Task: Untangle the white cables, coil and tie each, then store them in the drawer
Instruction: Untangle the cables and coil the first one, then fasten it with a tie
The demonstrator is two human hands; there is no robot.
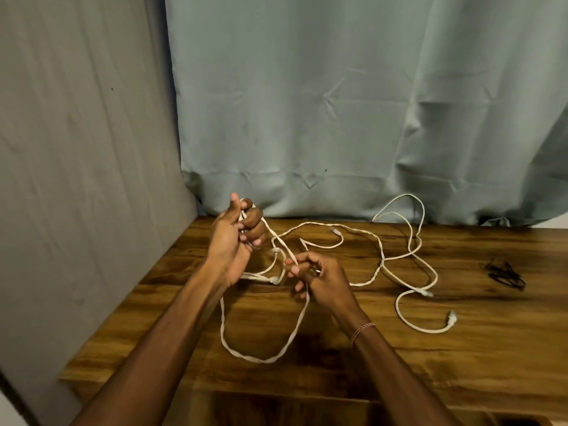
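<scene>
Two bare forearms are reaching up from the bottom of the frame, over a brown wood-grain table [461, 358]. Below the table's front edge, at bottom centre, a darker wooden recess [276, 407] is showing. I cannot tell whether it is a drawer or whether it is holding anything.

Left of centre, the left hand [236, 241] is being held above the table with its thumb pointing up. Its fingers are curling round a small bunch of loops of the white flat cables [381, 262]. Just to the right and lower, the right hand [322, 275] is pinching one strand between thumb and forefinger, with the other fingers loosely bent. A thin beaded bracelet [362, 329] is sitting on that wrist.

From the hands the cables are trailing in tangled loops. One big loop is hanging toward the lower centre. The others are sprawling across the middle of the table toward the right, and one arch is rising against the pale teal curtain [338, 103] at the back. Three plug ends are lying clear of the hands, and more are sitting blurred beside the left wrist. How many cables there are, I cannot tell.

Well apart at the right edge, a little heap of thin black ties [505, 275] is lying on the wood, too small to count. A grey fabric panel [76, 149] is filling the left side.
</scene>
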